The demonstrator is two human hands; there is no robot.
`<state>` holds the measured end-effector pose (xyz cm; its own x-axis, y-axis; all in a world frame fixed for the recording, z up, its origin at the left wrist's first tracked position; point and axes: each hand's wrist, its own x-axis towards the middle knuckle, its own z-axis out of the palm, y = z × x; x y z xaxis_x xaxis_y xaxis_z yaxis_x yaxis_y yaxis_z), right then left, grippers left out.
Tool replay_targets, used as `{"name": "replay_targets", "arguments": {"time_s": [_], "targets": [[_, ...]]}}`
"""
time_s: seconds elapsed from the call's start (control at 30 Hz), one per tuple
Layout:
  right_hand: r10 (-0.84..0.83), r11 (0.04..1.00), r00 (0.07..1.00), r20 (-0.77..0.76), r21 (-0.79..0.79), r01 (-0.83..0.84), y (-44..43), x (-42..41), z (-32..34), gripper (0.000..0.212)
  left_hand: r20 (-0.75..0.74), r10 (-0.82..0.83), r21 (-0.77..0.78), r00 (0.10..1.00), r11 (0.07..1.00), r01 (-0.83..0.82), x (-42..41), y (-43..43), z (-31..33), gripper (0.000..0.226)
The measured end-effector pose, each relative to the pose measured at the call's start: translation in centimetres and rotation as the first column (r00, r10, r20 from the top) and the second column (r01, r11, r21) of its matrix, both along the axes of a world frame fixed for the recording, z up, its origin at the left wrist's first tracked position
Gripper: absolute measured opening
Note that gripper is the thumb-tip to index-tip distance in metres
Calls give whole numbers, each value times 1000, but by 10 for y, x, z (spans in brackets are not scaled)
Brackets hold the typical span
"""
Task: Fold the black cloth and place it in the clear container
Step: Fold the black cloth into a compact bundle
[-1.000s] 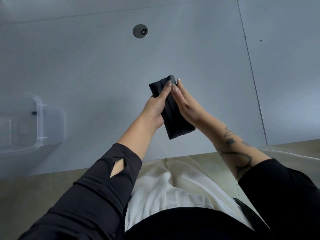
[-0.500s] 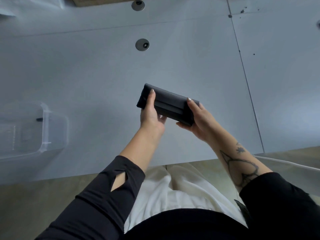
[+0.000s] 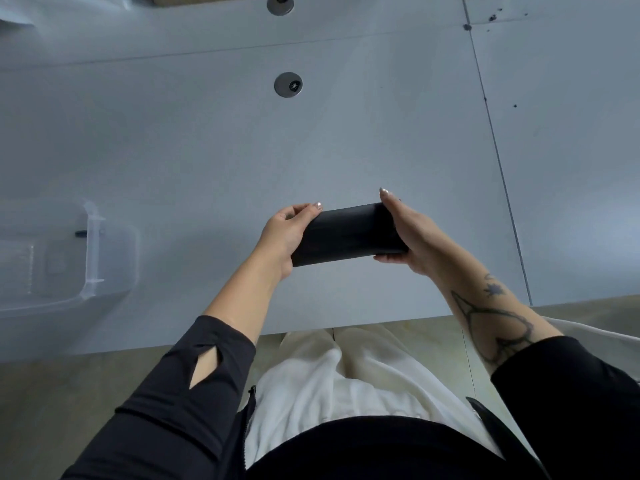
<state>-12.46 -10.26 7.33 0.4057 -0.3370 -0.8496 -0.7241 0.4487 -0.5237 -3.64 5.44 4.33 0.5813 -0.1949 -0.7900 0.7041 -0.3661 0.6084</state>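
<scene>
The black cloth (image 3: 348, 235) is folded into a small thick bar and held level above the white table (image 3: 363, 143). My left hand (image 3: 285, 233) clasps its left end, thumb on top. Its right end sits in my right hand (image 3: 410, 235), fingers wrapped over the top and under the bottom. The clear container (image 3: 88, 252) stands at the table's left edge, well to the left of both hands; only its right part is in view.
A round metal cable grommet (image 3: 288, 84) is set into the table beyond the hands, and a second one (image 3: 280, 2) lies further back. A seam (image 3: 498, 161) runs down the table on the right. The table's near edge is just below my forearms.
The folded cloth has turned from nearly upright between my hands to lying level. My hands have shifted to its two ends.
</scene>
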Motion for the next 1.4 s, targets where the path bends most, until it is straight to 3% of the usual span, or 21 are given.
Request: {"name": "replay_targets", "arguments": {"time_s": [0.17, 0.27, 0.4, 0.67, 0.77, 1.0, 1.4], "targets": [[52, 998, 998, 29, 31, -53, 2, -3, -6, 31, -53, -27, -22, 998, 999, 26, -1, 3, 1, 18], [30, 998, 999, 45, 59, -33, 2, -6, -5, 26, -73, -38, -56, 997, 998, 34, 1, 7, 4, 27], [-57, 994, 997, 56, 93, 51, 3, -6, -4, 16, -220, 31, -134, 975, 989, -62, 3, 13, 9, 47], [-89, 990, 994, 67, 115, 80, 6, -12, -9, 35, -205, 57, -140, 977, 986, -86, -5, 15, 12, 21], [-60, 992, 988, 140, 117, 43, 5, -14, -10, 22, -218, 87, -170, 972, 977, -125, -7, 18, 13, 24], [-31, 997, 969, 244, 77, 13, 4, -8, -7, 16, -113, 84, -220, 990, 970, -107, -9, 20, 17, 16], [95, 989, 904, 416, 61, -132, 43, 18, 4, 25, 90, 289, -218, 953, 940, -264, -7, 65, 38, 25]]}}
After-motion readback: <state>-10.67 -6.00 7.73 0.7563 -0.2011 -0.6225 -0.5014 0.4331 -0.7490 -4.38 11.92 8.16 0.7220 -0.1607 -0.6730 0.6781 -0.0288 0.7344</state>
